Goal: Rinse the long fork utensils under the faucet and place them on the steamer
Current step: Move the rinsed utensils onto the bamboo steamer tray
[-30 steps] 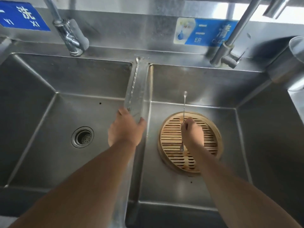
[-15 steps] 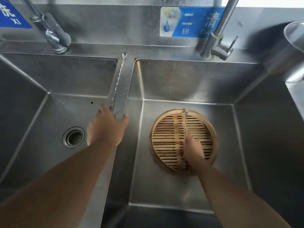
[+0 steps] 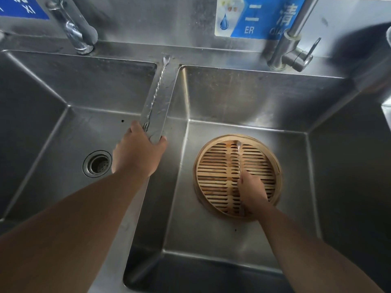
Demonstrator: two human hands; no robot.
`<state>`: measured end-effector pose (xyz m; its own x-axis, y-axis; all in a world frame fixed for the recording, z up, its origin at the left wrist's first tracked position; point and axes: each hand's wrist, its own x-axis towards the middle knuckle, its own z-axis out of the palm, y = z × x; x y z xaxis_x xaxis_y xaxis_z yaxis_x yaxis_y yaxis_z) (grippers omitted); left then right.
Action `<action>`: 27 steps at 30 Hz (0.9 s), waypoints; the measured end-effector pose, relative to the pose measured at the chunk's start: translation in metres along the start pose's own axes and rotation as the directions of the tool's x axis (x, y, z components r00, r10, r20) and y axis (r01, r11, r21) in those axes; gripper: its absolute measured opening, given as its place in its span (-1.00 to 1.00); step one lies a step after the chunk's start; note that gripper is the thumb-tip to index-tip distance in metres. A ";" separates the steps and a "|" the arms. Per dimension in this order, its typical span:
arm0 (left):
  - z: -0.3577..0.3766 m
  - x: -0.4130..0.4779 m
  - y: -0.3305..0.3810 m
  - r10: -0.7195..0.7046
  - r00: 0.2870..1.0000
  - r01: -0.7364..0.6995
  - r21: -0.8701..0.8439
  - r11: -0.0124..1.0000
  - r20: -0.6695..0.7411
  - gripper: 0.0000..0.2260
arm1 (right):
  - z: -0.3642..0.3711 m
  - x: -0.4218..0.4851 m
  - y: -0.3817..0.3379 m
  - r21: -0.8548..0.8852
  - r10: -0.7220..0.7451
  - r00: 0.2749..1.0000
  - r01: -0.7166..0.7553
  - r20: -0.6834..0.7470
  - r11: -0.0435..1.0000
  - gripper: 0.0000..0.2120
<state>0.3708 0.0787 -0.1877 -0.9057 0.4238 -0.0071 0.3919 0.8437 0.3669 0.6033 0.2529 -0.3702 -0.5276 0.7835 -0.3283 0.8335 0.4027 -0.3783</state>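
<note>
A round bamboo steamer (image 3: 213, 176) sits on the floor of the right sink basin. My right hand (image 3: 251, 192) is closed on a long twisted-handle fork (image 3: 238, 157), which lies along the steamer's slats with its far end at the back rim. A second long fork (image 3: 157, 87) lies lengthwise on the wet divider (image 3: 167, 102) between the two basins, tines toward me. My left hand (image 3: 136, 154) rests across the divider's near part. Its fingers are spread, and a fingertip is right beside the fork's tines.
The left basin (image 3: 53, 134) has a round drain (image 3: 97, 163). One faucet (image 3: 73, 26) stands behind the left basin and another faucet (image 3: 293, 45) behind the right; no water runs. Blue signs hang on the steel back wall. A metal vessel's edge shows at far right.
My right hand has lowered its fork from upright above the steamer to lying along the slats. My left hand has stayed on the divider by the other fork.
</note>
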 end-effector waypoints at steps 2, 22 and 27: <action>0.001 0.000 0.000 -0.002 1.000 0.002 -0.001 1.000 0.000 -0.51 | 0.001 0.001 0.002 0.003 0.020 1.000 -0.020 0.000 1.000 -0.84; 0.004 0.003 -0.003 0.021 0.999 -0.021 0.005 1.000 -0.036 -0.49 | 0.001 0.008 0.000 -0.066 0.047 0.999 -0.047 0.001 0.997 -0.80; 0.005 0.003 -0.005 0.021 0.999 -0.021 0.000 1.000 -0.039 -0.50 | 0.001 0.009 0.003 -0.059 0.068 0.998 -0.067 0.011 0.996 -0.81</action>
<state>0.3667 0.0777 -0.1940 -0.9030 0.4281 0.0366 0.4106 0.8348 0.3667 0.6011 0.2613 -0.3754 -0.4717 0.8038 -0.3625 0.8751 0.3765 -0.3040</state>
